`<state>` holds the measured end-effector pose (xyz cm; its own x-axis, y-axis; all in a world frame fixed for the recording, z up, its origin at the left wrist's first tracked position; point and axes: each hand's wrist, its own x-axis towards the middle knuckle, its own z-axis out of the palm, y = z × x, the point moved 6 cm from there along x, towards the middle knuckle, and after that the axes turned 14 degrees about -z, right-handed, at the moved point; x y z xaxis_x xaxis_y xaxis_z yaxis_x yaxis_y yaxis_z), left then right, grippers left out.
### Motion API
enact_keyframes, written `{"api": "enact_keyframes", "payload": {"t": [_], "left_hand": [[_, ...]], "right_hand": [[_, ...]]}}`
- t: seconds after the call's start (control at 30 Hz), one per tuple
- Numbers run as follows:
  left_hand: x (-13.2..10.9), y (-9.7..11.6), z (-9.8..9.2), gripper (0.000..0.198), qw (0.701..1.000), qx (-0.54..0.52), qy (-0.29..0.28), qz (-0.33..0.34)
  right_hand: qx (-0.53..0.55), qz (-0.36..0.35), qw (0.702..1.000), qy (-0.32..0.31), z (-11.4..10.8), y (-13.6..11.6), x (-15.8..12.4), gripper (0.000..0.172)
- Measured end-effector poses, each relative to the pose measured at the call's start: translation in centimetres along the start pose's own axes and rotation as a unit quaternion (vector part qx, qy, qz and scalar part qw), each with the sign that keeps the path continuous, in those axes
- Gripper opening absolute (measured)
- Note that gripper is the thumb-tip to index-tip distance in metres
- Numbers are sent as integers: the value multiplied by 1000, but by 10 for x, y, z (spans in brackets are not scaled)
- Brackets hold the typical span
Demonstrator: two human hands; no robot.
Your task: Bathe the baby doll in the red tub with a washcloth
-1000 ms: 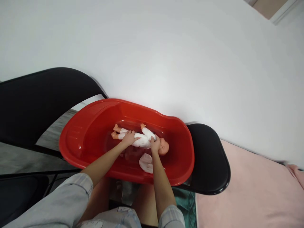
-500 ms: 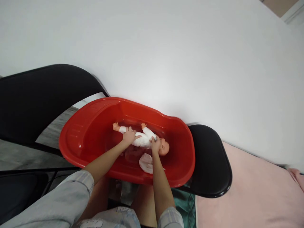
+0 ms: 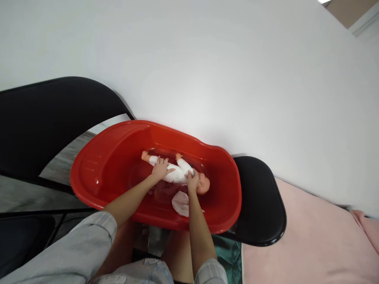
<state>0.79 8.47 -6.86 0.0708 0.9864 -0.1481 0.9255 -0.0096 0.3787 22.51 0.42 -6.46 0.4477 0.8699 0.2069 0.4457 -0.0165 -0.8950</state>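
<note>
A baby doll [image 3: 175,174] in a white outfit lies in the red baby bathtub [image 3: 85,157], its head to the right and feet to the left. There looks to be shallow water around it. My left hand [image 3: 160,169] holds the doll by the upper legs, fingers over the white cloth. At the other end, my right hand [image 3: 193,182] grips the shoulder just below the head; part of that grip is hidden. A pale wet cloth [image 3: 180,203] lies on the tub's near side, partly behind my right forearm.
The tub rests on a black chair seat [image 3: 260,201] at the right. A black chair back [image 3: 59,122] rises on the left. Behind stands a white wall [image 3: 207,71]. Pink bedding [image 3: 308,236] lies at the right, with green fabric [image 3: 227,254] beside it.
The whole view has shifted slightly, so the tub appears a little further left. Both hands keep their places on the doll.
</note>
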Motion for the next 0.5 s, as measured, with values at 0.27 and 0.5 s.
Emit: {"api": "enact_keyframes", "payload": {"t": [0.27,0.5], "left_hand": [[1,5,1,69,1000,-14,-20,0],[3,6,4,71,1000,-16,-22,-4]], "right_hand": [[-15,35,999,-29,-17,-24,-1,51],[-82,-17,993,-86,-56,-27,-33,26]]}}
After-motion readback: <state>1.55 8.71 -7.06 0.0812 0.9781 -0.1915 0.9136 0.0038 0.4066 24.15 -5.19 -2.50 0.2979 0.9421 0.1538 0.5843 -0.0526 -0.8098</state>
